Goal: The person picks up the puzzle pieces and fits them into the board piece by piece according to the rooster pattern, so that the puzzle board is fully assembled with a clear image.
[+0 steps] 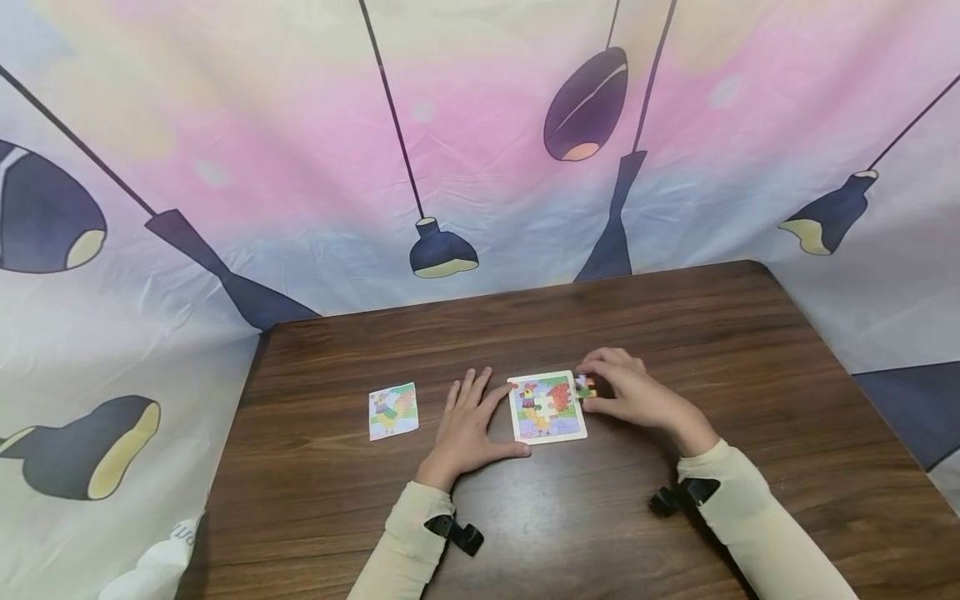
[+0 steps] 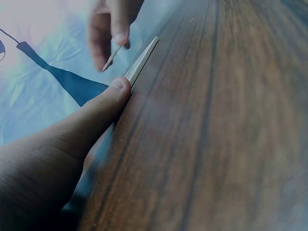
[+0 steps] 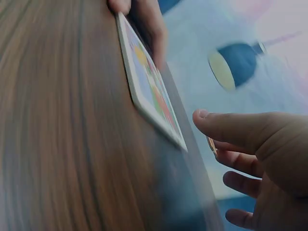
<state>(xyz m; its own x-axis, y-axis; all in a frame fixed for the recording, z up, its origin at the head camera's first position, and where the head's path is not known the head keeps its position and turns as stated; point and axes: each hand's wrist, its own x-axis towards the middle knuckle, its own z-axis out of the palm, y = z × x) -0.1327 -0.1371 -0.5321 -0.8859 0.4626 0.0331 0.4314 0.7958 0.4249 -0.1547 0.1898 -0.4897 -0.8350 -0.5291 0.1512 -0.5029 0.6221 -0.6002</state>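
A jigsaw puzzle (image 1: 549, 435) in a pale square frame, with a rooster picture, lies on the table. White gaps show near its middle. My left hand (image 1: 467, 429) has its fingers spread along the left side, its thumb touching the frame's lower left corner. Just off the right edge, my right hand (image 1: 637, 396) pinches a small colourful puzzle piece (image 1: 586, 387) between thumb and fingers. The left wrist view shows that piece (image 2: 111, 58) held above the table, tilted. From the right wrist, the puzzle (image 3: 147, 82) appears nearly edge-on, and fingers hide most of the piece.
A small rooster picture card (image 1: 393, 411) lies left of the left hand. Dark wood table (image 1: 337, 517) surrounds everything. Behind it hangs a cloth (image 1: 495, 150) printed with lamps. Black wrist cameras sit on both sleeves.
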